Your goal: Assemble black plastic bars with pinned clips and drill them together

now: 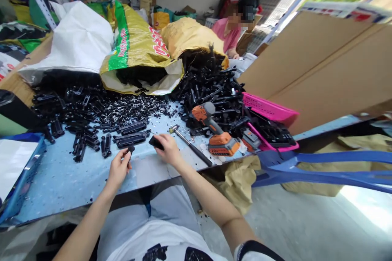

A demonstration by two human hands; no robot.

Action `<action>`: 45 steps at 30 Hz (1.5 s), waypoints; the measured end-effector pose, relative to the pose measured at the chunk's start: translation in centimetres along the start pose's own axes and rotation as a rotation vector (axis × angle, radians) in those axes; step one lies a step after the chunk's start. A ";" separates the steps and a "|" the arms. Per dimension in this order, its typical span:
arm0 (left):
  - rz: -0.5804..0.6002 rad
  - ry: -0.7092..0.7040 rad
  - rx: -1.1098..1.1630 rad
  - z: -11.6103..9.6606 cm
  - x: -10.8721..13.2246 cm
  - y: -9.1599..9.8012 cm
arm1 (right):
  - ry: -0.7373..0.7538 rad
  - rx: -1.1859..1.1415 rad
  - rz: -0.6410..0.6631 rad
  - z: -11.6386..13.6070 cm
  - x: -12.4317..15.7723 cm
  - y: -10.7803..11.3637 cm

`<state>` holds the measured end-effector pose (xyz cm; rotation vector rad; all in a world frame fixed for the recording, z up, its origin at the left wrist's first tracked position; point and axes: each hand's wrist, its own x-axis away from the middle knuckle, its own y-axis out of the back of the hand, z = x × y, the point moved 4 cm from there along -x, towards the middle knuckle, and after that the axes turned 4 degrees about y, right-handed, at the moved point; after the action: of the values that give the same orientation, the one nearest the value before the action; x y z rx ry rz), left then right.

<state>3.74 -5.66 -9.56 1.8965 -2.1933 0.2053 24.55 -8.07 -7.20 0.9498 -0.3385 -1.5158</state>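
Note:
My left hand (120, 167) pinches a small black part (131, 149) above the front of the blue table (76, 183). To its right, my right hand (168, 149) is closed on a black piece (156, 143). The two hands are apart. Just behind them lie long black assembled parts (131, 139). A hammer (194, 149) with a dark handle rests right of my right hand, and beyond it an orange and grey cordless drill (217, 134) stands on its battery.
Open sacks (137, 53) spill black parts and screws (125, 108) along the back. A pink basket (269, 108) is at the right, a blue tray (30, 171) at the left. A blue plastic stool (330, 167) stands right. A person in pink (229, 34) sits behind.

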 end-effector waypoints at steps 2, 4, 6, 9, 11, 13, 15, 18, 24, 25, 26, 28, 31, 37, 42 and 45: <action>-0.017 0.007 0.025 0.8 0.6 -0.1 | 0.088 0.257 0.137 0.4 2.2 -1.0; -0.041 0.009 0.036 1.5 1.0 -0.1 | 0.202 0.335 0.264 1.1 4.6 -2.2; -0.051 0.006 0.025 2.0 1.3 0.0 | 0.237 0.334 0.286 1.5 5.9 -2.8; -0.003 -0.020 -0.046 2.1 2.0 -0.4 | 0.106 0.274 0.242 1.1 5.2 -2.6; 0.023 -0.055 -0.112 1.7 2.6 -1.2 | -0.012 0.099 0.192 0.7 3.7 -2.3; 0.050 -0.110 -0.161 1.1 3.3 -2.4 | -0.143 -0.222 0.127 0.7 2.4 -2.1; 0.052 -0.184 -0.190 0.3 3.7 -3.4 | -0.261 -0.567 0.102 1.2 1.8 -2.1; -0.016 -0.311 -0.242 -0.8 3.8 -3.8 | -0.278 -0.845 0.182 2.6 1.7 -1.9; 0.038 -0.482 -0.329 -3.1 3.9 -3.1 | -0.374 -0.922 0.055 2.7 1.3 -0.5; 0.054 -0.508 -0.338 -3.5 4.1 -3.1 | -0.417 -0.936 0.019 2.6 1.2 -0.5; 0.068 -0.532 -0.348 -3.8 4.3 -3.1 | -0.441 -0.949 0.016 2.5 1.1 -0.6; 0.077 -0.573 -0.372 -4.2 4.7 -3.2 | -0.425 -0.955 0.092 2.6 1.0 -0.9; 0.050 -0.601 -0.432 -4.4 4.9 -3.3 | -0.283 -0.833 0.193 3.0 1.0 -0.7; 0.018 -0.628 -0.531 -4.6 4.4 -3.2 | -0.020 -0.465 0.230 3.3 1.2 0.4; 0.040 -0.703 -0.469 -4.4 4.3 -3.3 | 0.009 -0.383 0.204 2.9 1.7 0.7; 0.106 -0.747 -0.486 -3.9 4.8 -3.8 | 0.063 -0.362 0.248 3.5 2.2 0.4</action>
<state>7.23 -9.82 -4.70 1.7243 -2.4357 -1.0822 22.48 -11.28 -5.51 0.6413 -0.1235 -1.2629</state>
